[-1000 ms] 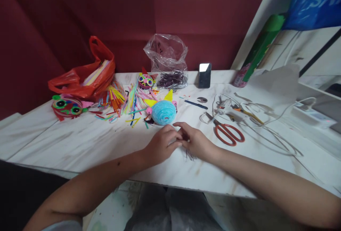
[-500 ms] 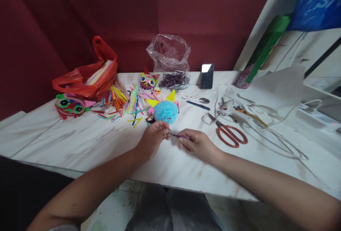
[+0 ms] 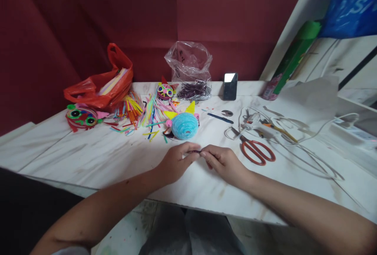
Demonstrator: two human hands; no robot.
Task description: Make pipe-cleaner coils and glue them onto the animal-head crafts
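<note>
Near the front of the marble-patterned table, my left hand (image 3: 176,161) and my right hand (image 3: 224,162) meet, both closed on a thin dark purple strip (image 3: 194,152). Only a short length of the strip shows between the fingers. Just beyond my hands sits a light blue coiled ball (image 3: 185,126) with yellow pointed ears and pink bits at its sides. Orange-handled scissors (image 3: 257,151) lie open to the right of my right hand.
Colourful strips (image 3: 153,110) and a red bag (image 3: 101,90) are on the left, beside a red face ornament (image 3: 84,117). Behind are a clear bag (image 3: 191,68) and a phone (image 3: 230,87). White cables (image 3: 312,155) and a glue gun (image 3: 255,121) lie right.
My hands have come together, and less of the purple strip shows between them. My left hand has moved slightly towards me, away from the blue ball. The view has shifted slightly.
</note>
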